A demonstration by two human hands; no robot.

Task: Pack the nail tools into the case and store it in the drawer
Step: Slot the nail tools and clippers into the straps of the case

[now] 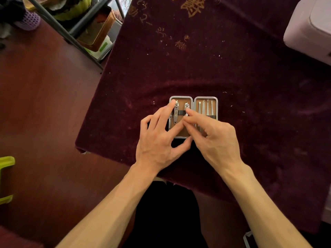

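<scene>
Worn on the head, wide-angle. Looks forward and steeply down from close above the desk point(250, 83), onto its near corner, left hand point(157, 140) and right hand point(217, 138) mid-frame, floor point(44, 108) at left.
</scene>
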